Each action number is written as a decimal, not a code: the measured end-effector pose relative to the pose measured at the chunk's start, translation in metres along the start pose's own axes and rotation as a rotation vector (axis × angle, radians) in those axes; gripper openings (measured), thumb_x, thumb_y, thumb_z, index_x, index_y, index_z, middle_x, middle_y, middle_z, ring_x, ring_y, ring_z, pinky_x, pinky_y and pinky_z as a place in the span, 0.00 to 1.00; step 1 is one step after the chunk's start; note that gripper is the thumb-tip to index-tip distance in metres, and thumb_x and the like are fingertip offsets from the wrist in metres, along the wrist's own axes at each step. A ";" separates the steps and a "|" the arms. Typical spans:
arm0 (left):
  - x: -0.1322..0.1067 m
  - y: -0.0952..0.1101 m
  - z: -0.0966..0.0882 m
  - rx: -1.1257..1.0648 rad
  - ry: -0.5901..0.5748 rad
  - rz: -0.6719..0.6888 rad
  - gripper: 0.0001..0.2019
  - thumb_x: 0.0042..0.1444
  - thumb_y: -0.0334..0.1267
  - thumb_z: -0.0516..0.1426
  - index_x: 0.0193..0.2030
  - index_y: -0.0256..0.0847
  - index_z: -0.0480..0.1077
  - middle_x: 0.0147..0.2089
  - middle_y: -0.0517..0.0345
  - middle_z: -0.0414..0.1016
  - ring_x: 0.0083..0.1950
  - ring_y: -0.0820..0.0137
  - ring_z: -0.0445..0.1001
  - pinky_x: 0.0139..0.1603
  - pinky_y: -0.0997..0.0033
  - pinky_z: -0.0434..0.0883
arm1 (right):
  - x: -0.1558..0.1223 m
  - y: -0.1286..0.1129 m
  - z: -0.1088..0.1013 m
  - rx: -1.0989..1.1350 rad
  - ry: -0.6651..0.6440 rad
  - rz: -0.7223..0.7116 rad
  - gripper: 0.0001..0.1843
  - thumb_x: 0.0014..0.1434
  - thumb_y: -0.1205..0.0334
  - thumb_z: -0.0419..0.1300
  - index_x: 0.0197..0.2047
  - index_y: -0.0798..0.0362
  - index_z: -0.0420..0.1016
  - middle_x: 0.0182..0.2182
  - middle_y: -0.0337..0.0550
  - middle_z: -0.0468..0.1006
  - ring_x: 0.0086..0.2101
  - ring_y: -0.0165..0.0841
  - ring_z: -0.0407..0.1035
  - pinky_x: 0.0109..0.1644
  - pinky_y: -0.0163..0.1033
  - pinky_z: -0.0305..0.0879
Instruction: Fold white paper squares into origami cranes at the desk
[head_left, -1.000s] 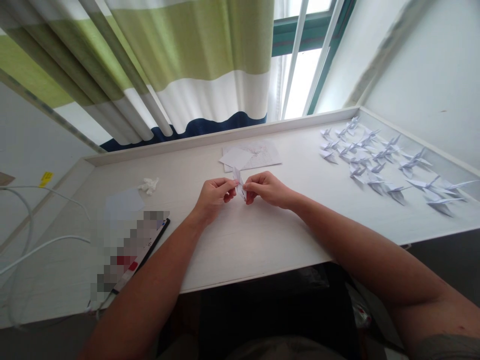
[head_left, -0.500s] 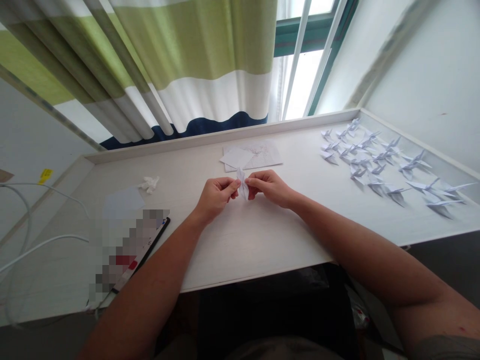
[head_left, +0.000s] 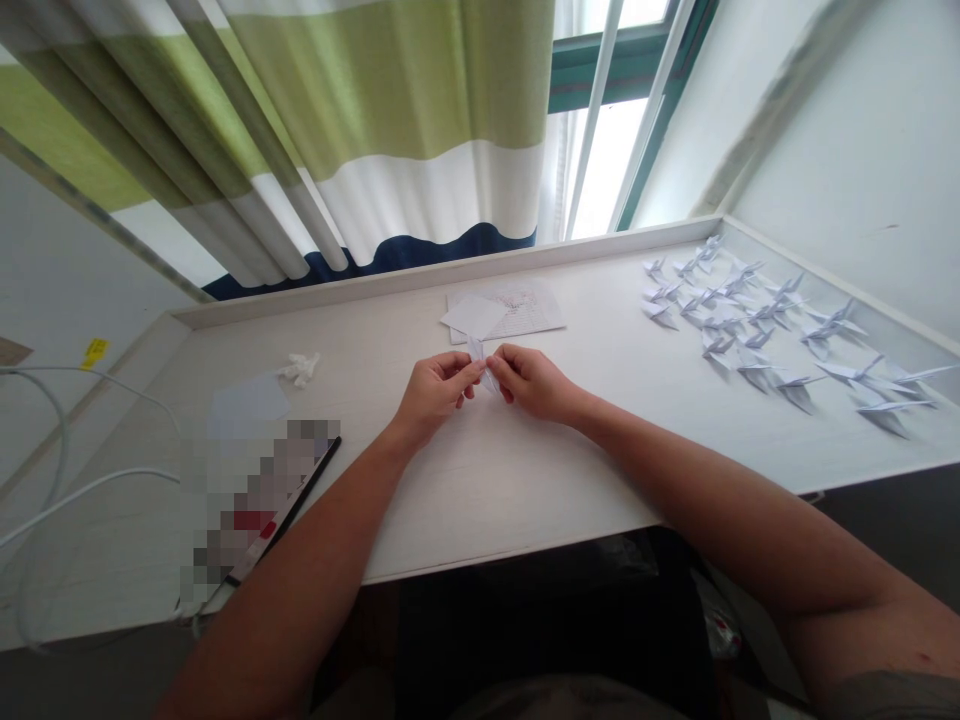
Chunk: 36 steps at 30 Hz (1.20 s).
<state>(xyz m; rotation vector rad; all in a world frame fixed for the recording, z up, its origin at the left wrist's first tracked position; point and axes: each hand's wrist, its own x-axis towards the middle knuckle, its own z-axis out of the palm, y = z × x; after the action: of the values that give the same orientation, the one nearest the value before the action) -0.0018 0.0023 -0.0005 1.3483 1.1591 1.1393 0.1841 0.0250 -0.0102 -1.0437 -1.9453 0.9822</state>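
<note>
The left hand (head_left: 433,393) and the right hand (head_left: 531,384) are raised just above the desk, close together near its middle. Each pinches the folded white paper (head_left: 480,360) between thumb and fingers, with the fingertips almost meeting around it. This long, narrow piece stands tilted between the hands, its upper end pointing toward the window and its lower end showing just beside the right hand. The left forearm (head_left: 300,570) and right forearm (head_left: 712,500) reach in from the near edge of the white wood-grain desk (head_left: 487,500).

Straight ahead, near the back edge, lies a sheet of paper (head_left: 525,305) with marks too small to read, and a loose white paper square (head_left: 474,317) overlaps its left part. Further left are a crumpled white paper scrap (head_left: 300,369) and a pale paper square (head_left: 249,403). Nearer the front-left corner, a pixelated object with a black edge (head_left: 304,490) cannot be identified, and a white cable (head_left: 90,488) runs across the desk beside it.

Toward the right end, rows of white origami cranes (head_left: 757,335) fill the area up to the back and right edges, with the larger ones nearest the front-right corner. Behind the desk hangs a green, white and navy striped curtain (head_left: 375,120), beside a green-framed window (head_left: 607,120).
</note>
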 end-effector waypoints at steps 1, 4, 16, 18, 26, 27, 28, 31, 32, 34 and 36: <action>0.000 0.000 0.000 0.000 -0.004 -0.003 0.20 0.54 0.53 0.71 0.25 0.39 0.75 0.24 0.58 0.72 0.23 0.75 0.62 0.25 0.72 0.59 | 0.000 0.000 0.000 -0.005 -0.002 0.006 0.21 0.72 0.55 0.54 0.26 0.48 0.63 0.19 0.35 0.72 0.24 0.30 0.62 0.34 0.38 0.57; 0.000 -0.001 0.000 0.015 -0.020 -0.002 0.22 0.53 0.53 0.71 0.24 0.39 0.72 0.22 0.59 0.70 0.23 0.76 0.60 0.25 0.72 0.57 | 0.001 0.000 -0.002 0.006 -0.031 0.036 0.21 0.71 0.55 0.55 0.25 0.49 0.64 0.18 0.35 0.72 0.23 0.29 0.62 0.32 0.38 0.57; 0.004 -0.002 -0.003 -0.057 0.036 0.088 0.17 0.51 0.51 0.73 0.36 0.39 0.82 0.34 0.57 0.78 0.33 0.72 0.69 0.33 0.72 0.65 | 0.005 0.006 -0.004 0.514 -0.066 0.015 0.28 0.56 0.34 0.72 0.37 0.52 0.75 0.28 0.40 0.80 0.31 0.32 0.76 0.41 0.41 0.75; 0.004 -0.002 -0.001 -0.065 0.059 0.098 0.18 0.50 0.51 0.74 0.38 0.39 0.82 0.37 0.55 0.80 0.37 0.70 0.72 0.37 0.71 0.68 | 0.005 0.006 -0.003 0.497 -0.048 0.013 0.29 0.55 0.33 0.73 0.37 0.52 0.76 0.29 0.40 0.80 0.31 0.32 0.75 0.40 0.41 0.74; 0.003 -0.005 0.001 -0.083 0.165 0.162 0.18 0.48 0.45 0.76 0.35 0.39 0.76 0.35 0.59 0.78 0.37 0.71 0.76 0.42 0.71 0.72 | 0.007 0.007 -0.002 0.432 0.031 0.007 0.29 0.54 0.33 0.73 0.35 0.52 0.78 0.31 0.41 0.79 0.30 0.31 0.71 0.38 0.40 0.70; 0.003 -0.005 0.001 -0.062 0.154 0.161 0.17 0.49 0.46 0.75 0.35 0.39 0.78 0.35 0.57 0.79 0.38 0.71 0.76 0.42 0.71 0.73 | 0.007 0.007 -0.002 0.437 0.036 0.002 0.28 0.54 0.33 0.73 0.35 0.52 0.78 0.32 0.41 0.79 0.31 0.31 0.71 0.38 0.40 0.70; 0.002 -0.005 0.001 -0.043 0.142 0.160 0.16 0.51 0.47 0.75 0.35 0.38 0.79 0.36 0.56 0.81 0.38 0.70 0.76 0.42 0.70 0.73 | 0.007 0.007 -0.002 0.441 0.042 -0.003 0.28 0.54 0.34 0.74 0.36 0.52 0.78 0.32 0.41 0.80 0.31 0.31 0.71 0.38 0.40 0.70; 0.001 -0.004 0.001 -0.020 0.106 0.159 0.14 0.54 0.48 0.73 0.38 0.39 0.83 0.40 0.53 0.83 0.40 0.68 0.77 0.43 0.69 0.75 | 0.007 0.006 -0.004 0.439 0.068 -0.016 0.27 0.54 0.35 0.74 0.36 0.52 0.79 0.34 0.42 0.81 0.34 0.33 0.73 0.40 0.41 0.71; 0.001 -0.003 0.001 -0.023 0.093 0.158 0.14 0.54 0.49 0.72 0.38 0.39 0.84 0.40 0.52 0.84 0.40 0.68 0.77 0.43 0.68 0.75 | 0.006 0.006 -0.005 0.431 0.079 -0.021 0.26 0.54 0.36 0.74 0.36 0.51 0.79 0.35 0.42 0.81 0.35 0.34 0.74 0.41 0.41 0.72; 0.002 -0.004 0.000 -0.037 0.062 0.154 0.15 0.54 0.49 0.73 0.39 0.39 0.84 0.40 0.52 0.84 0.40 0.68 0.78 0.44 0.67 0.76 | 0.006 0.006 -0.006 0.418 0.099 -0.037 0.24 0.55 0.38 0.75 0.36 0.51 0.81 0.37 0.43 0.82 0.39 0.35 0.75 0.45 0.43 0.74; 0.003 -0.005 -0.001 -0.057 0.037 0.153 0.16 0.51 0.49 0.74 0.39 0.39 0.84 0.40 0.52 0.85 0.40 0.67 0.78 0.45 0.67 0.76 | 0.006 0.006 -0.006 0.429 0.120 -0.054 0.23 0.53 0.39 0.76 0.35 0.50 0.82 0.39 0.44 0.83 0.42 0.37 0.76 0.50 0.44 0.75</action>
<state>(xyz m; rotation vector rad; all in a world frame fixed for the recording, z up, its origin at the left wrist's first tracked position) -0.0024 0.0059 -0.0055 1.3965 1.0558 1.3021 0.1883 0.0348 -0.0114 -0.7804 -1.5627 1.2091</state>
